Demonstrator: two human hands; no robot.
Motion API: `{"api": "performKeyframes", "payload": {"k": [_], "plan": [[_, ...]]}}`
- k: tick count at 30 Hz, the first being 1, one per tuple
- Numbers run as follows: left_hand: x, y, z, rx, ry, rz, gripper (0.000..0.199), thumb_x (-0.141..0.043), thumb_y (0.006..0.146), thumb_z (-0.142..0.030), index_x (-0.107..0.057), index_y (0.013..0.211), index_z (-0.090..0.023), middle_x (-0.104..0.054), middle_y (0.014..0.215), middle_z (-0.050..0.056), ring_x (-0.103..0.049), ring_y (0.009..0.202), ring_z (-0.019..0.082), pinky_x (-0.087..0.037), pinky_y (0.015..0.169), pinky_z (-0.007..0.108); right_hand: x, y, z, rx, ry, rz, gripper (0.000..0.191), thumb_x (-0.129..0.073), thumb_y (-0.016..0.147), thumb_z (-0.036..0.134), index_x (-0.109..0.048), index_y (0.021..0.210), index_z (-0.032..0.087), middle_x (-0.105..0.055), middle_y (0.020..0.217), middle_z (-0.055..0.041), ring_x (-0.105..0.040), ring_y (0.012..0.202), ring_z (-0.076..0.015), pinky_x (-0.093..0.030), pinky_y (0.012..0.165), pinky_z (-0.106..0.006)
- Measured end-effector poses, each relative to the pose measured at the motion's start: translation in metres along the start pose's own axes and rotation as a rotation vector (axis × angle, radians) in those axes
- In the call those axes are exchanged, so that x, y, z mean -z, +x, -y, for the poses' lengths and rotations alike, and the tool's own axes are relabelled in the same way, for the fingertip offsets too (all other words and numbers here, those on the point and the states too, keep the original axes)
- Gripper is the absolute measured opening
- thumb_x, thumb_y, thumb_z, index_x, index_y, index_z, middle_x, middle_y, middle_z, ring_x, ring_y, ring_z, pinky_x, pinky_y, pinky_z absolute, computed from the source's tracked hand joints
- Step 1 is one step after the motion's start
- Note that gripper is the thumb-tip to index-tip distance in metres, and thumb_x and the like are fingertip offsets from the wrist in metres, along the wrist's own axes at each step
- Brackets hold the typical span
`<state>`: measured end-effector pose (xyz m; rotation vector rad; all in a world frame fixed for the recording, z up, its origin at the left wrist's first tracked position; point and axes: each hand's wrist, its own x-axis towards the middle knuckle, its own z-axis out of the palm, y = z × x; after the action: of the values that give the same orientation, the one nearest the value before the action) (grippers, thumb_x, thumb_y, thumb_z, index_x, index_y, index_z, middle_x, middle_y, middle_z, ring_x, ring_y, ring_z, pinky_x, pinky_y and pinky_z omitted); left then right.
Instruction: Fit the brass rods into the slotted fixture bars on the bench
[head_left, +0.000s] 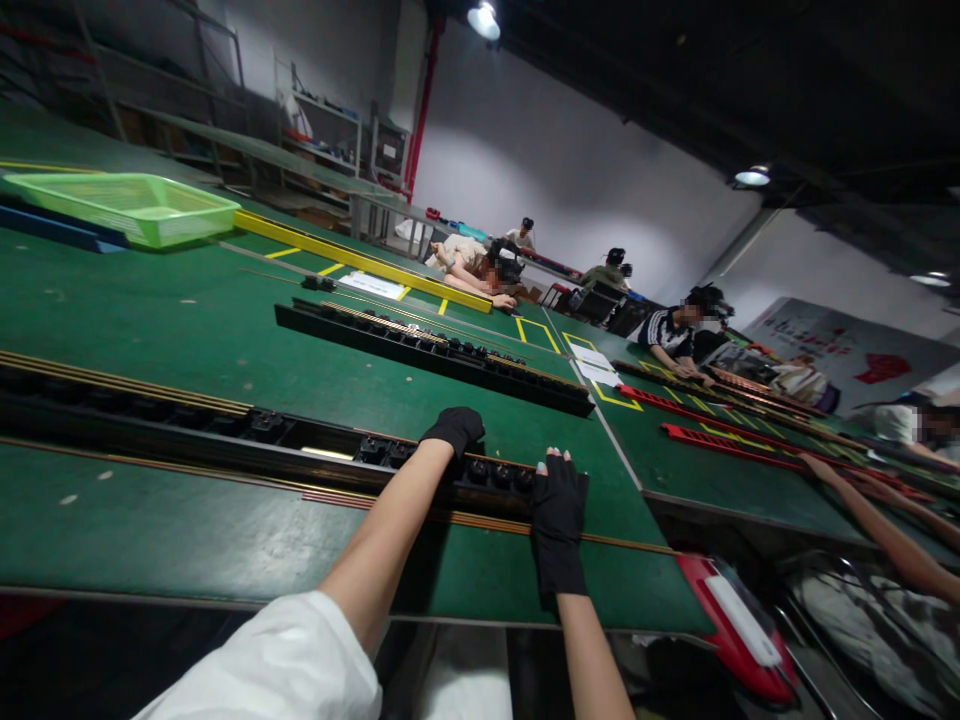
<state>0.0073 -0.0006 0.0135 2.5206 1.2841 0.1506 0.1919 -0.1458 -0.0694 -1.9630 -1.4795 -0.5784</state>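
Note:
A long black rail [262,455] with black parts set along its channel lies across the green table. My left hand [454,432], in a black glove, rests on the rail near its right part; its fingers are hidden behind the back of the hand. At the rail's right end is my right hand [559,510], in a black fingerless glove, its bare fingertips bent over the end of the rail. Thin brass-coloured rods [637,543] run along the rail's near side. Farther back, a second black rail [435,360] with similar parts lies at a slant.
A light green basket [157,210] and a blue strip [60,224] are at the far left. A yellow bar [360,262] lies behind the second rail. Red rails [727,445] and other people are to the right. A red and white object [739,625] is beside the near edge.

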Motion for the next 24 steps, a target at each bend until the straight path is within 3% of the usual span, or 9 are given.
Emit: {"api": "performKeyframes", "payload": {"k": [14,24], "plan": [[0.0026,0.0012,-0.0026,0.019,-0.044,0.001,0.036,-0.057,0.094,-0.038,-0.059,0.123,-0.017,-0.059,0.127,0.010,-0.060,0.109,0.022,-0.053,0.093,0.045,0.0040,0.0042,0.0042,0.005,0.022,-0.020,0.053,-0.025,0.102,0.038,-0.065,0.122,0.009,-0.067,0.125,-0.0166,-0.051,0.129,-0.0293,-0.035,0.106,-0.048],[0.0058,-0.0043,-0.0037,0.030,-0.040,0.020,0.036,-0.057,0.093,-0.039,-0.060,0.121,-0.016,-0.061,0.123,0.010,-0.061,0.106,0.022,-0.054,0.091,0.043,0.0055,0.0045,0.0068,-0.033,0.007,0.019,0.050,-0.026,0.101,0.035,-0.064,0.123,0.011,-0.065,0.128,-0.0164,-0.047,0.133,-0.0287,-0.031,0.109,-0.050]]}}
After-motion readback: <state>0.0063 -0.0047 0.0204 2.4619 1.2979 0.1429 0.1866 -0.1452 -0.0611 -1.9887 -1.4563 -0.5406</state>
